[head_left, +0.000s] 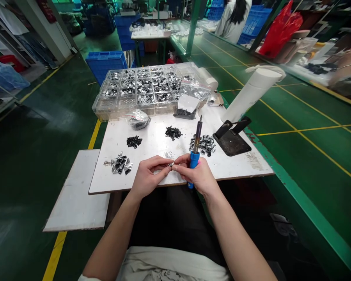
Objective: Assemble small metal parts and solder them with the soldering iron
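Close to the board's front edge, my left hand [151, 174] and my right hand [199, 174] meet fingertip to fingertip, pinching one small shiny metal piece [171, 164] between them. A soldering iron with a blue handle [194, 160] also sits in my right hand, its dark tip pointing up. Just beyond my fingers lie tiny silvery bits [169, 154]. Small black parts form one pile [133, 141] and another pile [173, 133]. Shiny metal parts lie in a left heap [121, 164] and a right heap [207, 146], the latter partly behind the iron.
A clear compartment box [105, 110] full of metal parts stands at the back of the white board [152, 132]. Near it are a plastic bag [139, 119], a dark tray [185, 113] and a white roll [251, 93]. A black metal stand [234, 143] occupies the right side.
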Action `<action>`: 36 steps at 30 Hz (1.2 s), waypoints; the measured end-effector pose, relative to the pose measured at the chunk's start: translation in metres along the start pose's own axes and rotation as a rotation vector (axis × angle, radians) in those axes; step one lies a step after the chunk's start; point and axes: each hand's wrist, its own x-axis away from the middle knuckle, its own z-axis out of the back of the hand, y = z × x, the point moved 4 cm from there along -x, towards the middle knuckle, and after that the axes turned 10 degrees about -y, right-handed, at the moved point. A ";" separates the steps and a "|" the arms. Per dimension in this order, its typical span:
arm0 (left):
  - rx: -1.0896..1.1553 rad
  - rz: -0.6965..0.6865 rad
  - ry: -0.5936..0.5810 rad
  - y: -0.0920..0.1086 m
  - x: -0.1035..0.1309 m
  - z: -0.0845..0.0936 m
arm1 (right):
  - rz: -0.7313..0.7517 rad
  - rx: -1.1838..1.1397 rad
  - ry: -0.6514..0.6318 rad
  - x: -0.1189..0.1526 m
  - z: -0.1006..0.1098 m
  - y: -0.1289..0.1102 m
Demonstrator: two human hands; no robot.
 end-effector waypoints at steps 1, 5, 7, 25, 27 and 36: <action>0.002 0.001 0.002 0.000 0.000 0.000 | 0.000 0.002 -0.004 0.000 0.000 0.000; 0.007 0.010 -0.002 0.000 0.001 -0.001 | 0.013 0.008 -0.016 0.001 0.001 0.001; 0.009 0.010 -0.008 0.001 0.001 -0.001 | 0.022 0.009 -0.017 0.001 0.001 0.001; 0.075 0.045 0.009 -0.004 -0.002 0.000 | 0.088 0.059 0.047 0.003 0.000 0.000; 0.084 0.049 0.008 -0.004 -0.002 0.001 | 0.087 0.061 0.057 0.003 0.000 0.001; 0.076 0.014 0.012 0.000 -0.001 0.000 | 0.082 0.003 0.061 0.003 0.002 0.002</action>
